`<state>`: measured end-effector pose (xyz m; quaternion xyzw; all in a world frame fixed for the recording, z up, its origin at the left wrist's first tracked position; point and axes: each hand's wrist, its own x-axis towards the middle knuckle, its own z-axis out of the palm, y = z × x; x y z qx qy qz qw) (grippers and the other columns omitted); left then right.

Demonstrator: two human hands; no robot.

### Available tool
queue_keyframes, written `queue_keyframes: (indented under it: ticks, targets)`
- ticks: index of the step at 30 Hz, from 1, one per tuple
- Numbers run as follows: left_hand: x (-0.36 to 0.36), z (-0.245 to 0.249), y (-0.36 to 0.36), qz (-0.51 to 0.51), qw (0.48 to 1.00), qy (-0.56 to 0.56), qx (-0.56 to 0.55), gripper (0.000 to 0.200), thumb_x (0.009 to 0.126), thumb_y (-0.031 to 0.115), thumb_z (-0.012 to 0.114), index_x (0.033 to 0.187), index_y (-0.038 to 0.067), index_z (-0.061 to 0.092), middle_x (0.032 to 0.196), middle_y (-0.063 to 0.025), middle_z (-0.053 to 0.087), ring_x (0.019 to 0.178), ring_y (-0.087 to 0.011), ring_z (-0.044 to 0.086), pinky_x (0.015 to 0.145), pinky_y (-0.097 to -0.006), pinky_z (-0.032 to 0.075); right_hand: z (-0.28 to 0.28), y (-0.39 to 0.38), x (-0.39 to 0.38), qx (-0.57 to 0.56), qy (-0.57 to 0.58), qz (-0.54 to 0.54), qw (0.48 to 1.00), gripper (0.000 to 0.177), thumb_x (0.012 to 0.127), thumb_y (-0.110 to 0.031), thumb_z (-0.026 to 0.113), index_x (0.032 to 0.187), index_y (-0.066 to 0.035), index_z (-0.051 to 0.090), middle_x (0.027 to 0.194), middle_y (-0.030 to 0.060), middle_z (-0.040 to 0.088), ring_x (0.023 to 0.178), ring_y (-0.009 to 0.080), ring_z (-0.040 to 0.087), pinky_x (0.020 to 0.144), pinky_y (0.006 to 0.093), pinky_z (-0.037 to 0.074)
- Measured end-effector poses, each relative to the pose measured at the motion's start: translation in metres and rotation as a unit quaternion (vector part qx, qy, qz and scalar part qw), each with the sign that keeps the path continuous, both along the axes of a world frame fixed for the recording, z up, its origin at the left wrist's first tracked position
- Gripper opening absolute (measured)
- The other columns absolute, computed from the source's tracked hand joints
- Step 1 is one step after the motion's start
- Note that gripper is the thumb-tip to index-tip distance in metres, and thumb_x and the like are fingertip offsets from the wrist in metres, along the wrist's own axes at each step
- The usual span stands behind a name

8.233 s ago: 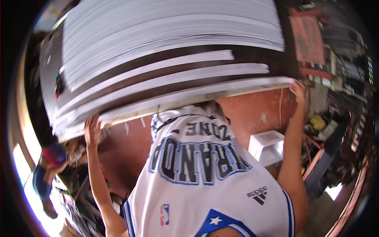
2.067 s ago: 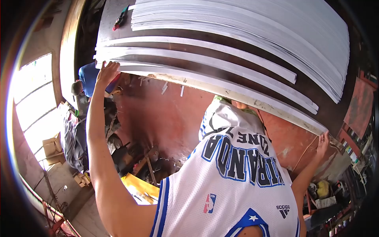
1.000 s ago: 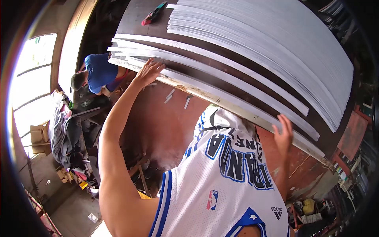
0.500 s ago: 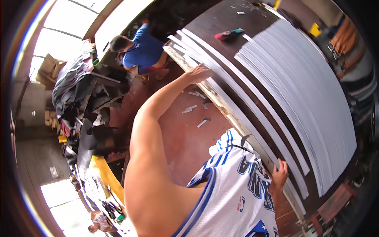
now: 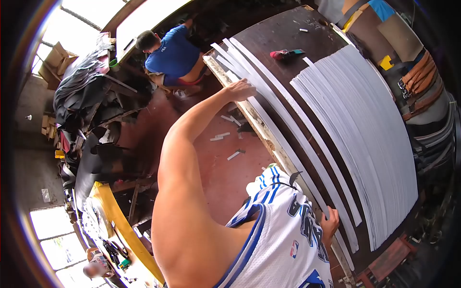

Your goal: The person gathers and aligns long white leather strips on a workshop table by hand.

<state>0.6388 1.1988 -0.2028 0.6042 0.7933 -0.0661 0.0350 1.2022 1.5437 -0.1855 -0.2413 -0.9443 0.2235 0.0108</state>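
At table edge [image 5: 258, 126] | hands [image 5: 240, 90] [image 5: 329, 224] on outermost strip [image 5: 289, 151] | now closer together

Thin gap on the dark table [image 5: 266, 36] I could slip along, loose white strips [image 5: 264, 84] one side, big white bundle [image 5: 360, 139] the other, red tool [image 5: 286, 54] near its far end

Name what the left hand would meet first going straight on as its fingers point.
Likely the next loose white strip, just beyond the left hand, though depth is unclear; it might pass over.
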Motion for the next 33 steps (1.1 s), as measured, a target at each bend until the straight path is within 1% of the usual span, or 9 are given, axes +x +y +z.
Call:
queue_keyframes:
  ticks: [4, 5, 11, 13, 15, 21, 27, 30, 33]
  targets:
    - [0.0, -0.013, 0.002, -0.041, 0.999, 0.001, 0.008, 0.022, 0.076, 0.008, 0.061, 0.097, 0.012, 0.059, 0.092, -0.0043, 0.059, 0.095, -0.0221, 0.06, 0.09, -0.0422, 0.038, 0.002, 0.002, 0.0, -0.015, 0.008, -0.012, 1.0, 0.036, 0.073, -0.002, 0.07, 0.109, -0.003, 0.064, 0.1, 0.0156, 0.06, 0.094, 0.0362, 0.06, 0.08, 0.0404, 0.049]
    - [0.016, 0.009, 0.015, 0.013, 0.997, -0.004, -0.078, 0.027, 0.077, 0.007, 0.06, 0.103, 0.011, 0.059, 0.098, -0.0061, 0.06, 0.098, -0.0217, 0.059, 0.092, -0.0422, 0.039, -0.001, 0.005, 0.003, -0.013, 0.012, -0.004, 1.0, 0.036, 0.073, -0.002, 0.07, 0.109, -0.002, 0.064, 0.101, 0.0153, 0.061, 0.094, 0.0358, 0.06, 0.08, 0.0405, 0.049]
    - [0.122, -0.003, 0.071, -0.087, 0.99, -0.102, 0.051, 0.049, 0.071, 0.01, 0.073, 0.117, 0.01, 0.057, 0.11, -0.0066, 0.057, 0.101, -0.0256, 0.059, 0.09, -0.0397, 0.044, -0.008, 0.004, 0.005, -0.008, 0.024, -0.024, 0.999, 0.037, 0.073, -0.002, 0.07, 0.11, -0.004, 0.063, 0.097, 0.0132, 0.059, 0.093, 0.0343, 0.059, 0.078, 0.0409, 0.049]
    - [0.15, -0.009, 0.091, -0.106, 0.983, -0.12, 0.085, 0.047, 0.069, 0.009, 0.073, 0.114, 0.009, 0.059, 0.109, -0.0085, 0.058, 0.102, -0.0275, 0.058, 0.089, -0.04, 0.045, -0.005, 0.005, 0.002, -0.029, 0.046, -0.025, 0.998, 0.038, 0.072, -0.002, 0.072, 0.109, -0.003, 0.063, 0.096, 0.0125, 0.059, 0.091, 0.0336, 0.059, 0.077, 0.0396, 0.049]
    - [0.156, -0.03, 0.093, -0.094, 0.98, -0.096, 0.144, 0.025, 0.075, 0.006, 0.061, 0.099, 0.008, 0.063, 0.105, -0.0082, 0.06, 0.102, -0.0263, 0.059, 0.087, -0.0428, 0.045, -0.016, 0.009, 0.008, -0.029, 0.067, -0.036, 0.997, 0.04, 0.072, -0.004, 0.073, 0.112, -0.006, 0.064, 0.1, 0.0126, 0.061, 0.092, 0.0334, 0.06, 0.078, 0.0387, 0.05]
    - [0.152, 0.006, 0.107, -0.104, 0.984, -0.13, 0.063, 0.027, 0.067, 0.003, 0.071, 0.092, 0.007, 0.06, 0.091, -0.0081, 0.061, 0.089, -0.0277, 0.061, 0.074, -0.0389, 0.05, -0.008, 0.02, 0.053, 0.045, -0.013, -0.093, 0.995, 0.049, 0.071, -0.005, 0.073, 0.118, -0.009, 0.06, 0.107, 0.0083, 0.06, 0.097, 0.0282, 0.06, 0.082, 0.0375, 0.05]
    - [0.149, 0.009, 0.105, -0.103, 0.986, -0.127, 0.043, 0.032, 0.065, -0.001, 0.07, 0.095, 0.004, 0.059, 0.095, -0.0117, 0.059, 0.089, -0.033, 0.059, 0.077, -0.0413, 0.05, -0.02, 0.052, 0.116, 0.046, -0.04, -0.132, 0.989, 0.036, 0.071, -0.005, 0.072, 0.105, -0.009, 0.063, 0.098, 0.0047, 0.059, 0.093, 0.0261, 0.06, 0.076, 0.0381, 0.052]
    - [0.155, 0.019, 0.104, -0.093, 0.988, -0.117, 0.033, 0.035, 0.067, 0.001, 0.073, 0.099, 0.003, 0.058, 0.099, -0.0153, 0.059, 0.095, -0.036, 0.058, 0.081, -0.0435, 0.048, -0.021, 0.052, 0.112, 0.09, -0.025, -0.104, 0.99, 0.027, 0.071, -0.009, 0.073, 0.096, -0.01, 0.064, 0.093, 0.0036, 0.058, 0.089, 0.0231, 0.061, 0.072, 0.0364, 0.053]
    - [0.123, -0.005, 0.078, -0.084, 0.993, -0.084, 0.018, 0.039, 0.068, 0.001, 0.071, 0.105, 0.002, 0.059, 0.107, -0.0173, 0.059, 0.098, -0.0361, 0.057, 0.085, -0.0434, 0.048, -0.023, 0.042, 0.096, 0.086, -0.006, -0.096, 0.992, 0.027, 0.07, -0.012, 0.074, 0.094, -0.011, 0.063, 0.091, 0.0031, 0.057, 0.09, 0.022, 0.061, 0.073, 0.035, 0.053]
